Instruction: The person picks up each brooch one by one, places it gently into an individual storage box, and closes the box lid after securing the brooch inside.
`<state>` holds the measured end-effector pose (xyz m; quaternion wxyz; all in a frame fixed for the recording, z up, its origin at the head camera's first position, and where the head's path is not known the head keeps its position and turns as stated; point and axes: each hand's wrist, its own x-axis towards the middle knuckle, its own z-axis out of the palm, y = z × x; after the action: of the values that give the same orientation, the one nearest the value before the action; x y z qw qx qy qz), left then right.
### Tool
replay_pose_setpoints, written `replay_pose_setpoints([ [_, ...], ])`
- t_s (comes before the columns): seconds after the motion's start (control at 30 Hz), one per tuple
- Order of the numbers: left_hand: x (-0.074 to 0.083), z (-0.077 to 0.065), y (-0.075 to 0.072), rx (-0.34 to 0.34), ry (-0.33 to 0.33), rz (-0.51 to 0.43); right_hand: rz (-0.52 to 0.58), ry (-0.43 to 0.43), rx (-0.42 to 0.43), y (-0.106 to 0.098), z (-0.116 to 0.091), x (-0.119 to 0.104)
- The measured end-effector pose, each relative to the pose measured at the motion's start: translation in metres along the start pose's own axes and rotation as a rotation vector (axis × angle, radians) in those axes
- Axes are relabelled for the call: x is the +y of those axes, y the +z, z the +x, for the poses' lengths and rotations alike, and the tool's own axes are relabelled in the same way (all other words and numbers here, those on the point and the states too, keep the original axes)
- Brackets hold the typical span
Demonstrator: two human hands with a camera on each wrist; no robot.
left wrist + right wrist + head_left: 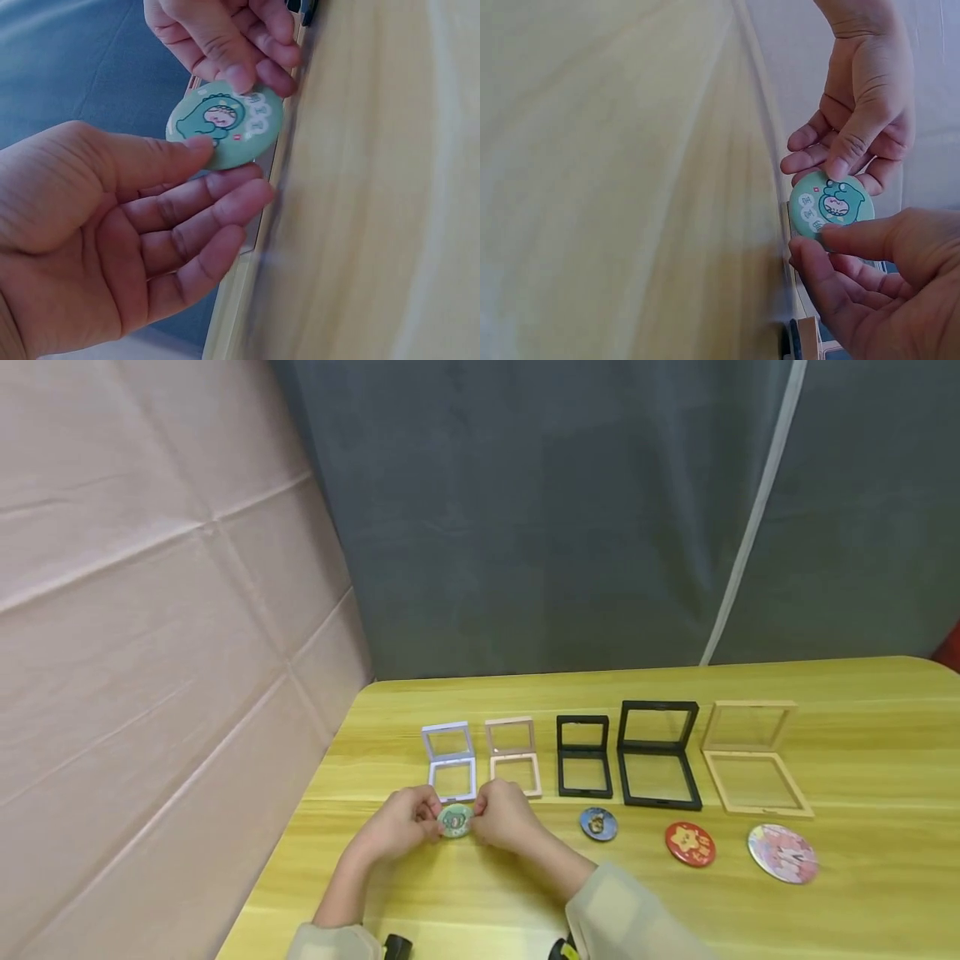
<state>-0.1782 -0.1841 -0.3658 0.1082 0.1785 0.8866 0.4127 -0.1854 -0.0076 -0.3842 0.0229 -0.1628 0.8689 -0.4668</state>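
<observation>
A round green badge [454, 820] with a dinosaur-hooded figure printed on it is held between both hands, in front of the leftmost frames. My left hand [406, 821] pinches its left edge, thumb on the printed face, fingers behind. On the opposite edge, my right hand [504, 817] pinches it with thumb and fingertips. The left wrist view shows the badge [225, 126] tilted, its print turned to the camera. Just beyond the hands stand a lilac frame [453, 763] and a pale pink frame [514, 758], both opened out like a hinged case.
Further right stand a small black frame [585, 793], a larger black frame [662, 804] and a cream frame [772, 811], all opened. Before them lie a blue badge [598, 824], a red star badge [690, 844] and a pink badge [783, 853] on the wooden table [525, 910].
</observation>
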Motion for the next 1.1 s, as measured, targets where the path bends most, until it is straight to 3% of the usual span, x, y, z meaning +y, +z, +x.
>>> replay_pose_setpoints([
  [0.2,0.000,0.000,0.001,0.066,-0.025,-0.078,0.200,0.123,0.016,0.003,0.001,-0.003],
  [0.37,0.001,0.001,0.001,0.142,-0.041,-0.070,0.303,0.166,0.063,0.002,0.003,-0.006],
  [0.83,0.001,0.002,0.002,0.263,-0.108,-0.060,0.395,0.194,0.040,0.005,0.009,-0.009],
  [1.1,0.005,0.005,0.004,0.287,-0.155,-0.079,0.431,0.218,0.042,0.006,0.011,-0.007],
])
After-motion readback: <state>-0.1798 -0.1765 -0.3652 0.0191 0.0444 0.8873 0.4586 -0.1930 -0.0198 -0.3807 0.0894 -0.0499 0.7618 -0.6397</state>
